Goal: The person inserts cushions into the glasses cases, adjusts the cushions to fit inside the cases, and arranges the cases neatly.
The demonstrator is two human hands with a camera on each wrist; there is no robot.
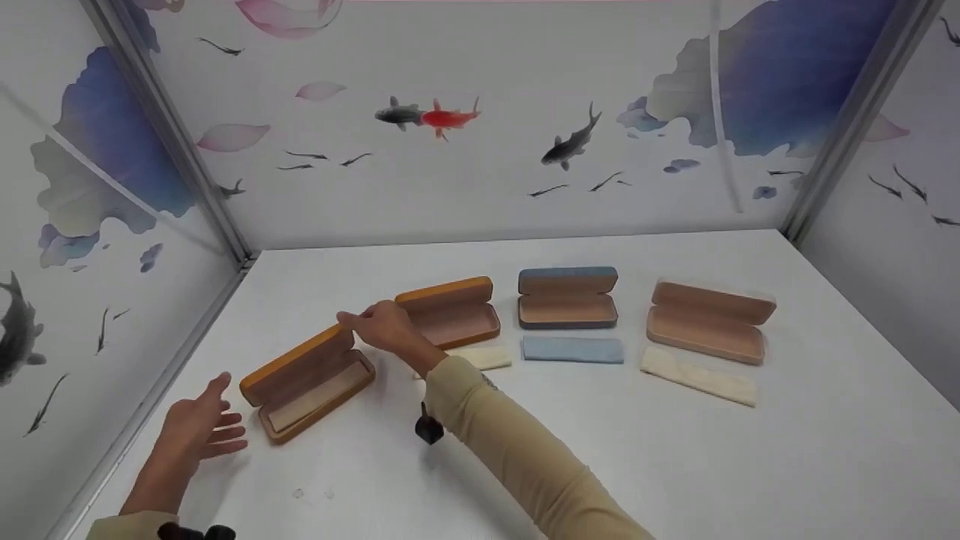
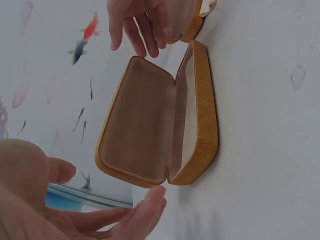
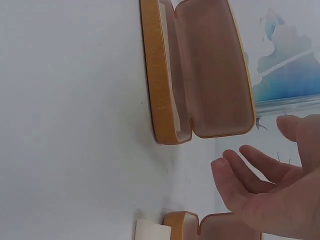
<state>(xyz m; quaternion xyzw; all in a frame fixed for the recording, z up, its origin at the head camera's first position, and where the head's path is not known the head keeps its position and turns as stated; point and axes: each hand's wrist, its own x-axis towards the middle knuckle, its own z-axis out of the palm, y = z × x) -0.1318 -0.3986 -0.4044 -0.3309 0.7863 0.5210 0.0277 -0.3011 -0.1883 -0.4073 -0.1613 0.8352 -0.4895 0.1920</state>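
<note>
At the left of the head view, an orange-brown glasses case (image 1: 304,369) stands with its lid raised, and a folded cream cloth (image 1: 321,391) lies inside its base. My left hand (image 1: 193,427) is just off the case's left end, fingers spread and thumb up. By the lid's right corner is my right hand (image 1: 384,328); in the right wrist view its loosely bent fingers (image 3: 235,175) hold nothing and show a gap to the lid. A second orange-brown case (image 1: 461,321), also open, is partly covered by the right hand and wrist.
Farther right stand an open blue glasses case (image 1: 568,310) and an open pinkish-beige one (image 1: 705,334). Folded cloths lie in front: a cream cloth (image 1: 487,357) partly under my sleeve, a blue cloth (image 1: 572,349), and another cream cloth (image 1: 699,376). Printed panels enclose the white table (image 1: 675,465).
</note>
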